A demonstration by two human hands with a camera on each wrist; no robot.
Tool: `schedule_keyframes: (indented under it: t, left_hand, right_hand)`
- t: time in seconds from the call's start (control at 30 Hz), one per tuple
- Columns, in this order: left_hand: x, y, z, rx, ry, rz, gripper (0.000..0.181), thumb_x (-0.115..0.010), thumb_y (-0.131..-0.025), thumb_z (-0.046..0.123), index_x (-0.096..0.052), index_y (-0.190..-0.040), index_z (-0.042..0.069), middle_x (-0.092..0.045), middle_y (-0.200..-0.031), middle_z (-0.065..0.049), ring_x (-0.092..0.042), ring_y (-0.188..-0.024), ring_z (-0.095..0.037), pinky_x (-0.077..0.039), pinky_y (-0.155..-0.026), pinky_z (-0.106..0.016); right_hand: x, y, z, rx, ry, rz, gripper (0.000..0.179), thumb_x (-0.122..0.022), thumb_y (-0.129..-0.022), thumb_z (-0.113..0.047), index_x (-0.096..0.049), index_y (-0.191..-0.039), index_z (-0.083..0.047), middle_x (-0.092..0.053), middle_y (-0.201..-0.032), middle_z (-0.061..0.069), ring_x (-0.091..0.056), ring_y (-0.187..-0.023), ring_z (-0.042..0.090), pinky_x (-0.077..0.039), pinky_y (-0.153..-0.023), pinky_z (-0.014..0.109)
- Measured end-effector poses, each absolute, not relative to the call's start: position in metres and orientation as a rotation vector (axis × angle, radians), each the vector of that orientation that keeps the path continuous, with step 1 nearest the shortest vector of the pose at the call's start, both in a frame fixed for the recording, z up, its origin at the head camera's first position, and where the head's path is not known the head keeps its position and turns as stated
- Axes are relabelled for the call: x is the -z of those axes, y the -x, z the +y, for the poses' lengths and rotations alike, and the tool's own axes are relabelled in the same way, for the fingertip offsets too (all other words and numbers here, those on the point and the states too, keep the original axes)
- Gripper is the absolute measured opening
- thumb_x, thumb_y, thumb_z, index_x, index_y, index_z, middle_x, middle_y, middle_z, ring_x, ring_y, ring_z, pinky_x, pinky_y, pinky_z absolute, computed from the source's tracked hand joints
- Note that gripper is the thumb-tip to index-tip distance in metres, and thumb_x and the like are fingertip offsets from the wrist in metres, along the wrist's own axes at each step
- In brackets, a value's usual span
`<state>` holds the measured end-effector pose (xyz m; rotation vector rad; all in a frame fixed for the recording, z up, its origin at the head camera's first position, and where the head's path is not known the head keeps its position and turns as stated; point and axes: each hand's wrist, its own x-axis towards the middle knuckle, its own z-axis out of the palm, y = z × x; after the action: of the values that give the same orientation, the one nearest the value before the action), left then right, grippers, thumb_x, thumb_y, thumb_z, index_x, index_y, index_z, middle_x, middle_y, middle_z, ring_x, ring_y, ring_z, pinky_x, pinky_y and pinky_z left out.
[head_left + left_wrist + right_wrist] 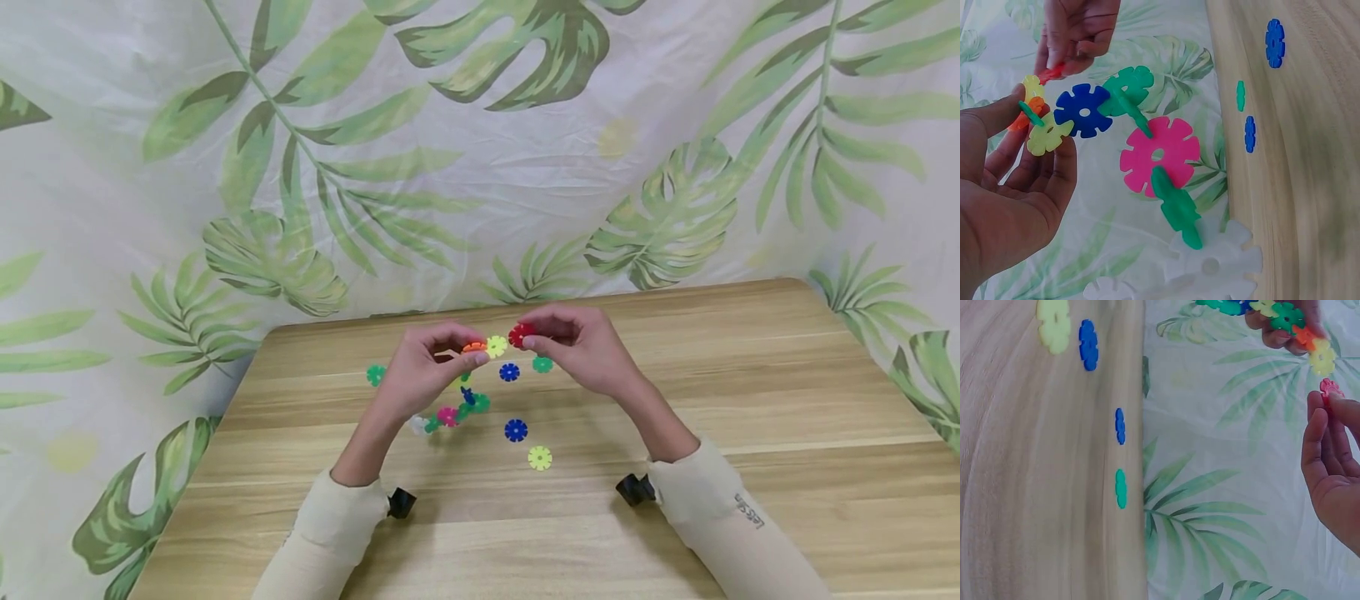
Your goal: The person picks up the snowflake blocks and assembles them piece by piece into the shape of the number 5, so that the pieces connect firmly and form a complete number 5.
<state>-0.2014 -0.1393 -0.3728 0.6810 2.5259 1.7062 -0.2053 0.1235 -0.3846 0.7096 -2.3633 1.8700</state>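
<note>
Left hand (427, 365) has its fingers pinched on the orange disc (1303, 336) in a snowflake-disc chain (1138, 156), up over the tabletop (757, 375) toward the far edge; right hand (587, 350)'s got a red disc (518, 336) pinched just beside the yellow end disc (1322, 351).

Behind a wood-grained table (525, 517) hangs a pale cloth (525, 187) printed with green leaves (667, 221).

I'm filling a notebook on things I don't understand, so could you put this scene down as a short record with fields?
Left hand: grips a chain of linked discs near its orange disc
Right hand: pinches a red disc, close to the chain's yellow end disc
Loose, between the forearms: two blue discs, one yellow disc
Surface: wood-grain table
Backdrop: leaf-print cloth
</note>
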Motion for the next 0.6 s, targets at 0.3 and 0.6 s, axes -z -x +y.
schedule_keyframes:
  t: [0.3,0.6]
  left_hand:
    - [0.3727,0.1992,-0.1396,-1.699,-0.653,2.546,0.014,-0.08,-0.098,0.013,-0.08,-0.109,0.005,-0.08,-0.105,-0.013,-0.072,-0.089,-0.021,-0.063,-0.075,-0.025]
    - [0.3724,0.1978,-0.1376,-1.713,-0.662,2.535,0.013,-0.081,-0.097,0.013,-0.081,-0.108,0.006,-0.08,-0.105,-0.013,-0.072,-0.088,-0.022,-0.064,-0.076,-0.026]
  right_hand:
    - [0.3843,0.202,0.1217,-1.947,-0.74,-2.253,0.024,-0.076,-0.097,0.001,-0.075,-0.121,0.003,-0.08,-0.11,0.022,-0.08,-0.092,0.012,-0.067,-0.08,0.03]
    - [0.3857,0.1994,0.1162,-2.027,-0.763,-2.17,0.018,-0.077,-0.096,0.002,-0.076,-0.115,0.001,-0.079,-0.104,0.02,-0.078,-0.08,0.017,-0.066,-0.072,0.03]
